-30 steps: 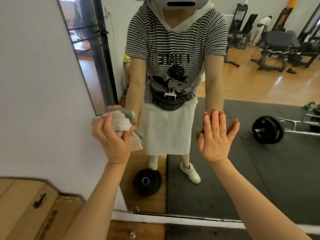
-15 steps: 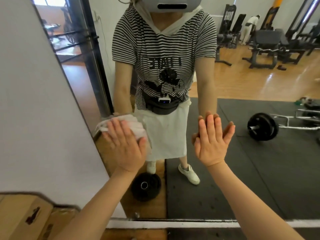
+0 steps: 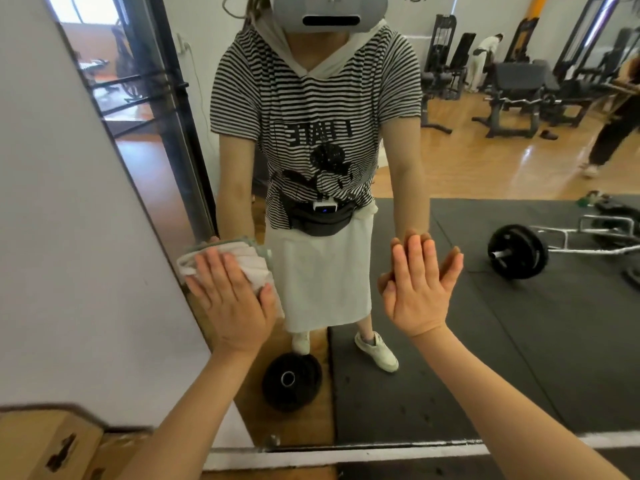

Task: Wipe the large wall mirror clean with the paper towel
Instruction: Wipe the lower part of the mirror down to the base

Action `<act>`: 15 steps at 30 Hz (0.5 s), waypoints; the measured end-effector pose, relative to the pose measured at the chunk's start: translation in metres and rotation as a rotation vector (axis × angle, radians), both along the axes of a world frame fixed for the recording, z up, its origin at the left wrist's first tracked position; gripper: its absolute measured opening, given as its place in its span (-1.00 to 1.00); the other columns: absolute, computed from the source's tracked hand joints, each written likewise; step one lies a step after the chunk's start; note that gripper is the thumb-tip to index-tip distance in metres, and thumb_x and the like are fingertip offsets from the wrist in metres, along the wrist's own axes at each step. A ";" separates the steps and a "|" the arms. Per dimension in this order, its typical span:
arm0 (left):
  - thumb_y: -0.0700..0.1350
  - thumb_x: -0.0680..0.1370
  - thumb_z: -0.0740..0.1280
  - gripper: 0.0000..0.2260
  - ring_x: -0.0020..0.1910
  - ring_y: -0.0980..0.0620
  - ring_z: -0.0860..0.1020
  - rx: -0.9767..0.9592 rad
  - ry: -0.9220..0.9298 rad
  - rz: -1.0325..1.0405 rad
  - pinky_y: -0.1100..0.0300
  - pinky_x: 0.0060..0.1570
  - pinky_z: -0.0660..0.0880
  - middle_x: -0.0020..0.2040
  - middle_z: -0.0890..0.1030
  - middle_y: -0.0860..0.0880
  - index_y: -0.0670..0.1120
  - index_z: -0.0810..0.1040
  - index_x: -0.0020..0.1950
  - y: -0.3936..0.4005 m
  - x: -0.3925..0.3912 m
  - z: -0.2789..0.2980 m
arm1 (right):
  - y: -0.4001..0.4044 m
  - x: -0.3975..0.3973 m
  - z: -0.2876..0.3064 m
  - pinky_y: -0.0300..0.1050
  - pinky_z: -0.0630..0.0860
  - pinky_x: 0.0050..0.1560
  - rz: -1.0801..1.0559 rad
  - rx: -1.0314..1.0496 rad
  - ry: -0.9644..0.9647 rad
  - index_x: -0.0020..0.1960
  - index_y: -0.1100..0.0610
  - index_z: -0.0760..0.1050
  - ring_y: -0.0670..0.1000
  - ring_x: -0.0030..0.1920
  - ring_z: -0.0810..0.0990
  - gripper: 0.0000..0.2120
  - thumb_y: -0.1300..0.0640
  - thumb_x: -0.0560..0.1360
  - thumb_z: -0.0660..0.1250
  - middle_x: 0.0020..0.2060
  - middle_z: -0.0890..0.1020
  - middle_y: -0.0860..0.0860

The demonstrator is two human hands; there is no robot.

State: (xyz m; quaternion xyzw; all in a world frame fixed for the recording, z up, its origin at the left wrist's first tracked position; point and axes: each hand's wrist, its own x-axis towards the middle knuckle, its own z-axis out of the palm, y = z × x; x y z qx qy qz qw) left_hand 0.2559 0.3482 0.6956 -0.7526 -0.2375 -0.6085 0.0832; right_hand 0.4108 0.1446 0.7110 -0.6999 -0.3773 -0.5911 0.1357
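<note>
The large wall mirror [image 3: 485, 323] fills most of the view and reflects a person in a striped shirt and a gym. My left hand [image 3: 230, 299] lies flat with straight fingers on a crumpled white paper towel [image 3: 249, 259], pressing it against the glass near the mirror's left edge. My right hand [image 3: 417, 289] is flat against the mirror with straight fingers, to the right of the towel, meeting its own reflection.
A plain grey wall [image 3: 69, 237] borders the mirror on the left. Cardboard boxes [image 3: 45, 448] stand at the lower left. A white strip [image 3: 346, 453] runs along the mirror's bottom edge. Reflected weight plates, a barbell and gym machines show in the glass.
My left hand went from gripping the towel with curled fingers to lying flat on it, and it moved slightly right and down. My right hand has stayed flat on the glass.
</note>
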 end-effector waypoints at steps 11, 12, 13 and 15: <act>0.09 0.67 -0.09 -0.42 0.57 -0.09 -0.15 -0.055 -0.005 -0.098 -0.08 0.51 -0.16 0.60 -0.20 -0.09 -0.17 -0.17 0.58 -0.083 0.057 0.006 | -0.002 0.000 0.003 0.21 -0.26 0.49 0.032 -0.020 0.005 0.59 0.11 -0.11 0.03 0.57 -0.12 -0.46 0.04 0.64 -0.12 0.58 -0.12 0.03; 0.09 0.67 -0.08 -0.42 0.57 -0.09 -0.15 -0.027 0.011 -0.107 -0.08 0.51 -0.17 0.59 -0.20 -0.10 -0.17 -0.17 0.58 -0.081 0.055 0.004 | -0.002 0.000 0.003 0.21 -0.26 0.50 0.035 -0.021 0.012 0.59 0.11 -0.11 0.03 0.57 -0.12 -0.46 0.04 0.65 -0.12 0.58 -0.13 0.03; 0.09 0.67 -0.08 -0.42 0.57 -0.09 -0.15 -0.007 0.023 -0.112 -0.09 0.50 -0.17 0.59 -0.20 -0.10 -0.17 -0.17 0.58 -0.081 0.054 0.002 | -0.002 0.000 0.002 0.22 -0.27 0.49 0.034 -0.022 0.018 0.59 0.11 -0.11 0.03 0.57 -0.12 -0.46 0.04 0.65 -0.11 0.58 -0.13 0.03; 0.09 0.67 -0.09 -0.42 0.57 -0.09 -0.15 -0.008 0.031 -0.099 -0.10 0.50 -0.16 0.59 -0.20 -0.10 -0.17 -0.17 0.58 -0.082 0.054 0.002 | -0.004 0.000 0.000 0.24 -0.27 0.49 0.023 -0.035 0.026 0.59 0.12 -0.11 0.04 0.57 -0.13 -0.46 0.04 0.65 -0.10 0.58 -0.13 0.05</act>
